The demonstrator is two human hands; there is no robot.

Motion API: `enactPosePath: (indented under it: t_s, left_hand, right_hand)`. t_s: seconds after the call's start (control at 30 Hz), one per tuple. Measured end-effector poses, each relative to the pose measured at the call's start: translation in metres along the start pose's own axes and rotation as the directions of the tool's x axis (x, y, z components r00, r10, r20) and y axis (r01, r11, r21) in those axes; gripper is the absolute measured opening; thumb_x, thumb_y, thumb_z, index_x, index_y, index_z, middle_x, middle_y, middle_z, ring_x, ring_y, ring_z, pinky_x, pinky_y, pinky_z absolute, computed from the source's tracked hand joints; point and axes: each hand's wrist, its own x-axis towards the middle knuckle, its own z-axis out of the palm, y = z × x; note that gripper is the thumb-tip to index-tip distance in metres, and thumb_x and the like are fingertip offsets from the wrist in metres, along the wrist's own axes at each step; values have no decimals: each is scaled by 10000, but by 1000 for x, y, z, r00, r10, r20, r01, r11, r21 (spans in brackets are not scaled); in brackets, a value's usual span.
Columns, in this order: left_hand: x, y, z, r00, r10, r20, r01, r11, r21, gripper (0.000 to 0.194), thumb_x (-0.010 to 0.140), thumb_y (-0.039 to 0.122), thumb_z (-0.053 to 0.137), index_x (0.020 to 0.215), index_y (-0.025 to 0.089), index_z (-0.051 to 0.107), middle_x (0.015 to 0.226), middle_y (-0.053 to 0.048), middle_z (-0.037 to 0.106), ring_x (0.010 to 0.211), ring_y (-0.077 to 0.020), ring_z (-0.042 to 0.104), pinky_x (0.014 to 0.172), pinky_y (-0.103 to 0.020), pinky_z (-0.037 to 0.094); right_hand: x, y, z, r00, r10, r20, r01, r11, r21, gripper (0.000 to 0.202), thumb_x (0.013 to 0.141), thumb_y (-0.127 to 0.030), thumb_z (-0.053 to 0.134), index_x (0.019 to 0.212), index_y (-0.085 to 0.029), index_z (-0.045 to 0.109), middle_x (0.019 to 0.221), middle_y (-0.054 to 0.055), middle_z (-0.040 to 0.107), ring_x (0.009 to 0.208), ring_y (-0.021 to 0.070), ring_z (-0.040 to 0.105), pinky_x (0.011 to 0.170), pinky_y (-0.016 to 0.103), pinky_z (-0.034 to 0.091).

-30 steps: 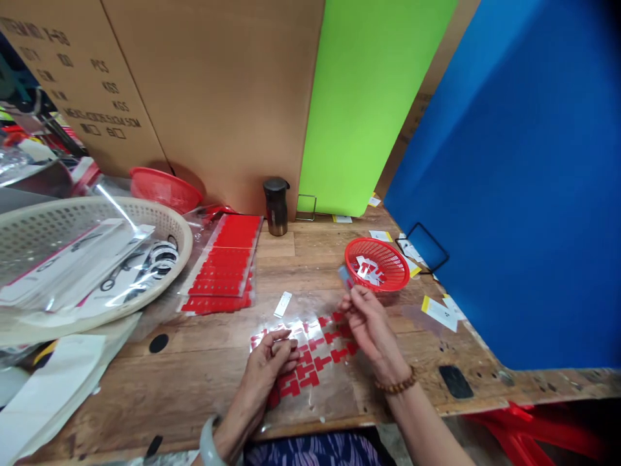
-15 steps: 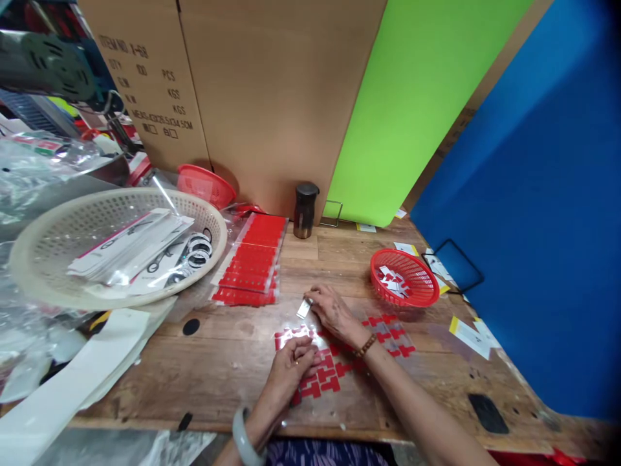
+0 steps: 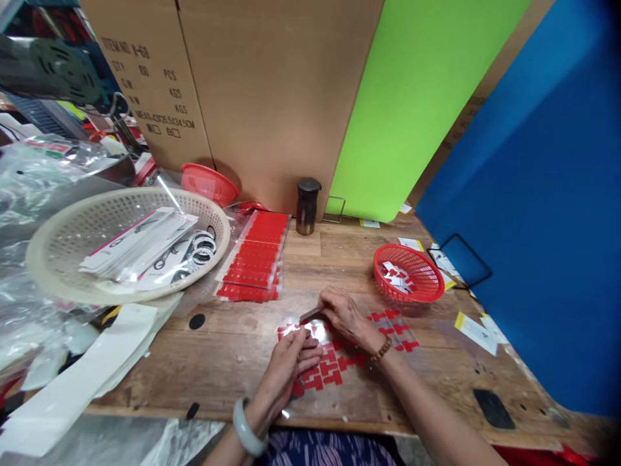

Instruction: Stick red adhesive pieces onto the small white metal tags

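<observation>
My right hand (image 3: 343, 313) grips a small flat metal-looking piece (image 3: 311, 315) between thumb and fingers, tilted so that its narrow edge shows. Just below the piece's left end, my left hand (image 3: 290, 357) has its thumb and index fingertip pressed together, the other fingers loosely curled. Whatever that pinch holds is too small to make out. Under both hands lies a clear sheet with red T-shaped stickers (image 3: 331, 373), partly covered by them. A red basket (image 3: 421, 275) to the right contains several small white-and-red pieces (image 3: 396, 277).
Stacked red sticker sheets (image 3: 257, 252) lie behind my left hand. A large cream basket (image 3: 53, 259) with printed cards stands at the left. A dark bottle (image 3: 306, 207) is at the back, before a cardboard panel (image 3: 272, 97). A blue panel (image 3: 533, 213) borders the right.
The small piece has turned from showing its pale flat face to showing its edge. My right hand has shifted slightly right, and my left fingertips have risen close to the piece.
</observation>
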Motion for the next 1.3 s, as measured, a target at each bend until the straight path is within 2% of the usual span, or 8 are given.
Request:
enactPosePath:
  t_s: [0.1, 0.23, 0.33, 0.47, 0.93, 1.1, 1.2, 1.3]
  left_hand:
    - [-1, 6, 1, 999, -12, 34, 13, 999, -38, 321, 806, 397, 621, 906, 93, 601, 810, -130, 699, 689, -171, 695, 676, -265, 566]
    - [-2, 10, 5, 997, -67, 42, 67, 998, 4, 146, 776, 154, 671, 885, 84, 605, 744, -95, 700, 610, -127, 678, 619, -208, 564]
    - [-6, 11, 8, 996, -82, 32, 81, 996, 23, 169, 776, 55, 633, 941, 75, 604, 744, -87, 705, 575, -111, 669, 581, -186, 561]
    - [-11, 13, 9, 995, -88, 38, 85, 992, 91, 130, 790, 52, 609, 918, 66, 598, 707, -92, 704, 538, -107, 661, 535, -166, 550]
    - [-14, 15, 10, 993, -100, 56, 88, 978, 190, 221, 722, 150, 708, 886, 81, 578, 643, -103, 711, 497, -129, 660, 486, -167, 534]
    - [-6, 19, 6, 998, -62, -19, 64, 986, 155, 104, 752, 97, 658, 827, 92, 586, 650, -99, 713, 508, -126, 668, 510, -163, 544]
    - [2, 18, 0, 994, 16, -107, -1, 991, 135, 94, 767, 95, 644, 831, 101, 575, 695, -108, 722, 544, -136, 685, 540, -180, 559]
    - [6, 13, -4, 988, 61, -143, -42, 990, 138, 115, 769, 99, 646, 849, 108, 564, 714, -105, 724, 594, -151, 700, 566, -197, 568]
  right_hand:
    - [-25, -14, -3, 997, -19, -75, 25, 997, 76, 193, 804, -9, 445, 745, -188, 485, 773, 10, 511, 768, 159, 467, 728, 270, 369]
    - [-52, -28, -2, 996, -18, -84, 30, 991, 133, 198, 863, -40, 416, 763, -193, 494, 812, 26, 511, 790, 169, 473, 744, 292, 398]
    - [-63, -34, -4, 994, 36, -100, -13, 975, 221, 167, 868, -67, 466, 941, -199, 536, 969, 53, 527, 922, 180, 499, 822, 302, 420]
    - [-69, -34, -11, 995, 93, -33, -78, 949, 306, 269, 856, -151, 570, 1113, -226, 543, 1080, 53, 544, 1016, 185, 514, 886, 302, 423]
    - [-79, -31, -3, 990, 140, 18, -137, 918, 373, 123, 837, -201, 615, 960, -208, 615, 917, 16, 622, 873, 165, 566, 776, 274, 447]
    - [-84, -27, 2, 966, 257, -42, -220, 891, 397, 423, 830, -245, 615, 1234, -226, 495, 1058, 56, 584, 879, 170, 567, 803, 314, 475]
    - [-89, -26, 8, 920, 379, -104, -322, 878, 355, 246, 856, -230, 555, 1101, -208, 569, 921, 42, 599, 781, 169, 570, 749, 320, 482]
    - [-94, -31, 16, 913, 391, -114, -347, 894, 284, 114, 879, -199, 500, 874, -202, 614, 858, 36, 600, 812, 184, 574, 769, 331, 468]
